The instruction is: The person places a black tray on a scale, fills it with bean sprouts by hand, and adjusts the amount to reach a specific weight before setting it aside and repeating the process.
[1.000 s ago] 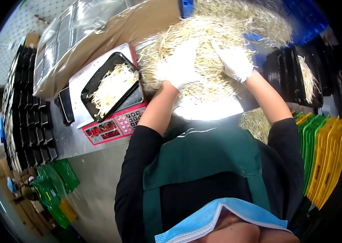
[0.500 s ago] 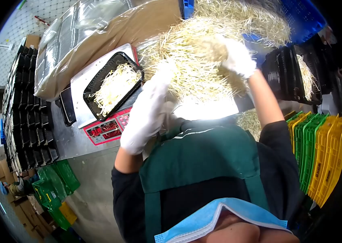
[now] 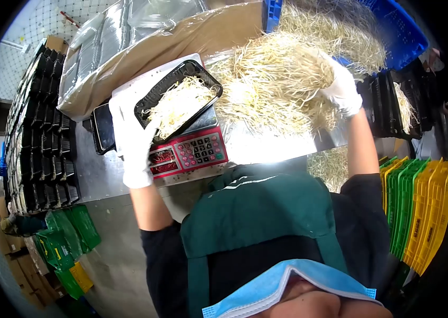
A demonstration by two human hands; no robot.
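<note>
My left hand [image 3: 132, 151], in a white glove, is at the near left end of a black plastic tray [image 3: 205, 108]. Its thumb lies over the tray's rim and its fingers lie along the outside. Pale bean sprouts [image 3: 181, 102] fill part of the tray, which sits on a digital scale [image 3: 200, 151] with a red keypad panel. Away to the right, my gloved right hand [image 3: 341, 91] grips a bunch of bean sprouts [image 3: 308, 69] above a large heap of sprouts [image 3: 266, 90] on the metal table. My right fingertips are partly hidden by the sprouts.
A blue crate [image 3: 401, 32] with more sprouts stands behind the heap. Black trays are stacked at left [image 3: 38, 143] and right [image 3: 383, 100]. A plastic-lined box [image 3: 202, 34] lies behind the scale. Yellow and green crates [image 3: 420, 206] stand at lower right. Another person [image 3: 20, 225] is at far left.
My left hand has moved from the tray's right side, near the heap, round to its left end. My right hand holds its bunch a little further right. The whole view has shifted slightly.
</note>
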